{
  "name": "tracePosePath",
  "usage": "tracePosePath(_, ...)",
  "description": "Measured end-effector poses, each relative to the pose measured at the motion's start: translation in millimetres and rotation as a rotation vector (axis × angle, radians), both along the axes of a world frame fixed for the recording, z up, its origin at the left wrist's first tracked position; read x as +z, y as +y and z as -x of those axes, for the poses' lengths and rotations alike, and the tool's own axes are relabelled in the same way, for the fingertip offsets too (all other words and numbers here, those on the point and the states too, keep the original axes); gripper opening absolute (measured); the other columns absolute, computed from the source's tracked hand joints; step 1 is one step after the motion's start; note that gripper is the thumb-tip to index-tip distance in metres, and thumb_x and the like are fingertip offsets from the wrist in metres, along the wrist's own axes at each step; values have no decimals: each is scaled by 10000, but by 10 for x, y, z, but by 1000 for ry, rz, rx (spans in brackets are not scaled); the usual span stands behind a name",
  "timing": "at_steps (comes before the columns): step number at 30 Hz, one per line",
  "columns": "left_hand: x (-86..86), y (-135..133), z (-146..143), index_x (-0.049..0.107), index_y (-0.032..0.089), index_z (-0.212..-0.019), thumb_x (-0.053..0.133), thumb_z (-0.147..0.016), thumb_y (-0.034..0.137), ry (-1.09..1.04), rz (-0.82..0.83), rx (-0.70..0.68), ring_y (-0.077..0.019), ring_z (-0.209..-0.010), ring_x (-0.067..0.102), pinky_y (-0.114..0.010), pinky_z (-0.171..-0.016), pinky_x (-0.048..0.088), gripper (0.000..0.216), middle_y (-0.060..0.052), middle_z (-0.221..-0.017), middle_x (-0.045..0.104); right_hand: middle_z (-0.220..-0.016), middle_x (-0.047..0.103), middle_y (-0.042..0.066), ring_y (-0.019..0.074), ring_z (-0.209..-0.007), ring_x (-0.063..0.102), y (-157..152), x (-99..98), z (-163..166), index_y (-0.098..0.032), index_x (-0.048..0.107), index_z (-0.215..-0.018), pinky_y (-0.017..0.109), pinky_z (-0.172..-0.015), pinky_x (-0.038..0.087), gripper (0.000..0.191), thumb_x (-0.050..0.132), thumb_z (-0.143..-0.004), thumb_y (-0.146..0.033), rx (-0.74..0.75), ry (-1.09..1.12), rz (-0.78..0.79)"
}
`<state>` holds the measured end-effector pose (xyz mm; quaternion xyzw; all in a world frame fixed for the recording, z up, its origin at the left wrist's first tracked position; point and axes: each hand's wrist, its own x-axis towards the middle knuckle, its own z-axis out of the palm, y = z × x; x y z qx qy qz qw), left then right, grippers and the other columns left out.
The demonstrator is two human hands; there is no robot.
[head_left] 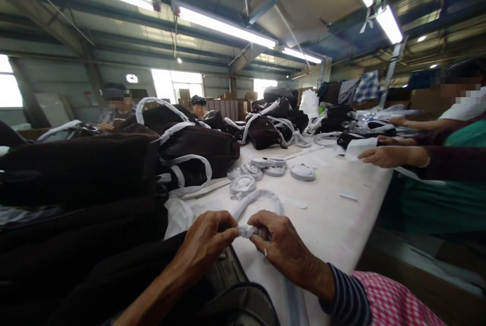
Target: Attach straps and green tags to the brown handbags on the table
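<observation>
Between my two hands, over the near end of the white table (334, 219), is a bag strap wrapped in white paper (248, 231). My left hand (207, 240) pinches its left end between thumb and fingers. Just to the right, my right hand (283, 247) is closed on the same strap, the fingers partly hiding it. Behind my hands a wrapped loop (261, 195) arches up; it seems to belong to this strap. A dark bag with an open zipper (235, 303) lies below my left forearm.
Several coiled wrapped straps (243, 184) lie ahead on the table. Dark bags (76, 179) are piled high on the left, with more bags (266, 128) at the back. At right, a co-worker's hands (395, 154) hold white material. A paper scrap (348, 196) lies nearby.
</observation>
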<state>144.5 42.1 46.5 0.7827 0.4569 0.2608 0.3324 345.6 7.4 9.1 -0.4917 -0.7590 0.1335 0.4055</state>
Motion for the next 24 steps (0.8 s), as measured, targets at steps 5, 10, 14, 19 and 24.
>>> tracePosePath(5, 10, -8, 4, 690, 155, -739, 613, -815, 418, -79, 19, -12, -155, -622, 481, -270, -574, 304, 285, 24, -628, 552, -895, 644, 51, 220, -888, 573, -81, 85, -72, -188, 650, -869, 320, -736, 407, 80, 694, -866, -121, -9, -225, -146)
tracePosePath(10, 15, -22, -9, 691, 147, -734, 639, -765, 376, -110, 98, -14, -142, -586, 459, -262, -551, 285, 238, 28, -607, 545, -827, 623, 22, 189, -824, 569, -196, 246, -250, -196, 624, -786, 302, -698, 382, 175, 674, -946, -246, 44, -337, 10)
tracePosePath(14, 9, -22, -10, 699, 143, -732, 654, -751, 386, -113, 108, -38, -138, -581, 452, -260, -546, 280, 248, 29, -601, 545, -829, 641, 3, 177, -806, 587, -169, 410, -245, -187, 688, -985, 303, -758, 401, 160, 754, -903, -307, 88, -305, 33)
tracePosePath(19, -29, 30, 28, 719, 134, -741, 659, -763, 413, -155, 109, -83, -137, -590, 441, -259, -563, 282, 286, 25, -602, 548, -816, 656, 5, 168, -817, 598, 13, 442, 12, -168, 725, -925, 283, -762, 400, 146, 815, -847, -252, 157, -272, 21)
tracePosePath(24, -27, -1, 39, 718, 144, -755, 634, -779, 415, -155, 105, -58, -149, -611, 452, -268, -573, 279, 285, 10, -625, 565, -774, 640, -6, 152, -770, 573, -10, 306, -58, -163, 700, -819, 277, -713, 360, 129, 800, -848, -240, 98, -295, 68)
